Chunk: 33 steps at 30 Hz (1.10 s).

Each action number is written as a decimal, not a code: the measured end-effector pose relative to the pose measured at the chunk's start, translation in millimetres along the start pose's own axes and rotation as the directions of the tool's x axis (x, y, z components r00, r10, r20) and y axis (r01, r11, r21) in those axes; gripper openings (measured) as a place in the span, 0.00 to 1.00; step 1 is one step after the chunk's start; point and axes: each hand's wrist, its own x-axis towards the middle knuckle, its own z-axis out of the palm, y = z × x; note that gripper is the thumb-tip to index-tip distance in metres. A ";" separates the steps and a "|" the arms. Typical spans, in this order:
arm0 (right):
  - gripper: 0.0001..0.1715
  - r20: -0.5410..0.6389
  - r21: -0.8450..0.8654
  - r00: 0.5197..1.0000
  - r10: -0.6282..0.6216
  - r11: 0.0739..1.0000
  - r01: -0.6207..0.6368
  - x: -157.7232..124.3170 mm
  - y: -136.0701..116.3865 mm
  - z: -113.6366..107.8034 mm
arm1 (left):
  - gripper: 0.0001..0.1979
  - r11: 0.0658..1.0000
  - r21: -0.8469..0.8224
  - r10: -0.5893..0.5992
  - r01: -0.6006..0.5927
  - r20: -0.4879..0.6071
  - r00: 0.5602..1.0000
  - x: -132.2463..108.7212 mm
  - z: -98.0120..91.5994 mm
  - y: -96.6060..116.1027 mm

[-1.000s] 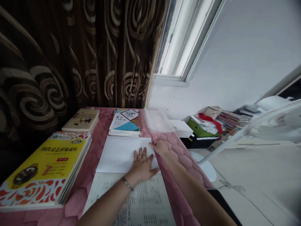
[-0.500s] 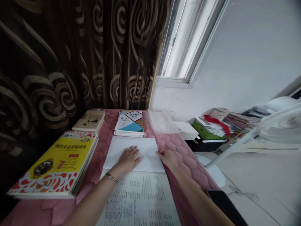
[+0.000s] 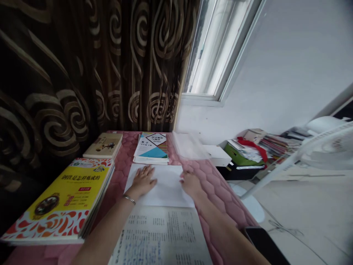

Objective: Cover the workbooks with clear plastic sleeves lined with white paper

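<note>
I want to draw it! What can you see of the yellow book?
The yellow book lies flat and closed on the pink quilted cover. Its front has a Chinese title, a round picture and a red-and-white wavy band along the bottom. The left hand is beside it, not touching.
</note>
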 end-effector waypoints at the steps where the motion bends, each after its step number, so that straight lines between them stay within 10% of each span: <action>1: 0.15 0.003 0.005 0.999 -0.051 0.999 0.051 2.4 -17.7 4.7 | 0.32 1.000 0.003 0.002 -0.002 -0.015 1.000 -1.0 1.2 -0.6; 4: 0.24 0.022 0.097 0.941 -0.339 0.937 0.335 9.1 -74.4 28.7 | 0.31 1.000 0.022 0.004 -0.004 -0.038 0.999 -3.4 4.7 -3.0; 8: 0.34 0.100 0.151 0.930 -0.354 0.929 0.338 14.7 -111.0 56.9 | 0.31 1.000 0.016 -0.023 0.023 -0.018 1.000 -0.6 6.8 -5.7; 20: 0.36 0.082 -0.113 0.997 -0.006 0.993 0.015 19.1 -1.7 33.6 | 0.38 0.966 0.013 -0.255 0.258 -0.099 0.962 8.6 12.8 -33.3; 33: 0.35 0.094 -0.178 0.996 0.006 0.984 0.011 15.2 -4.9 29.7 | 0.41 0.877 0.071 -0.463 0.475 -0.131 0.876 -4.6 -9.4 -27.2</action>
